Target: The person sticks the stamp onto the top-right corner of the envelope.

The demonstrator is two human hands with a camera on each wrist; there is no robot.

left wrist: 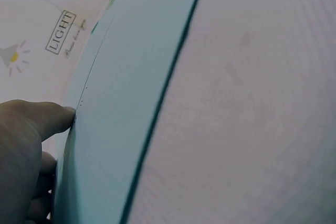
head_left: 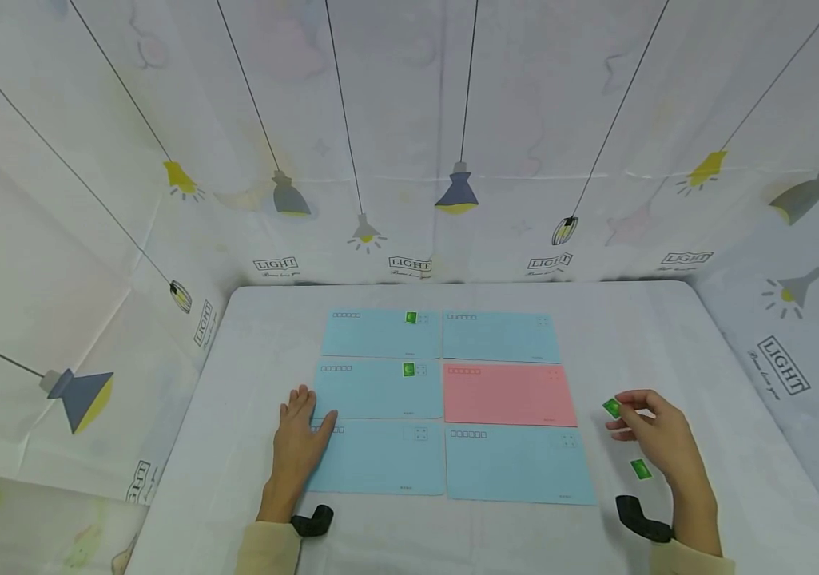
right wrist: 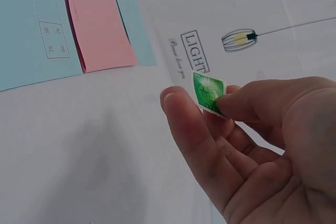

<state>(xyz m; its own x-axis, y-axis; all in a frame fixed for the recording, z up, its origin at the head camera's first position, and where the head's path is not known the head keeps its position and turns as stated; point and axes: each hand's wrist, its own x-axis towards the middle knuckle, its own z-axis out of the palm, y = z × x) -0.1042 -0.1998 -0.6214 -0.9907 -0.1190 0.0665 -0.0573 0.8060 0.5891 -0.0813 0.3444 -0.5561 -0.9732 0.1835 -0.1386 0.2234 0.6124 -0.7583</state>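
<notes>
Between thumb and fingers, my right hand pinches a small green postage stamp, raised off the table to the right of the envelopes. A second green stamp lies on the white cloth below that hand. My left hand rests with spread fingers at the left edges of the middle-left blue envelope and the front-left blue envelope. One green stamp sits near the top right of the middle-left envelope. Another stamp is on the back-left blue envelope.
To the right are a back blue envelope, a pink envelope and a front blue envelope, edges close together. Patterned curtains with printed lamps surround the white-covered table. Each wrist carries a black strap piece.
</notes>
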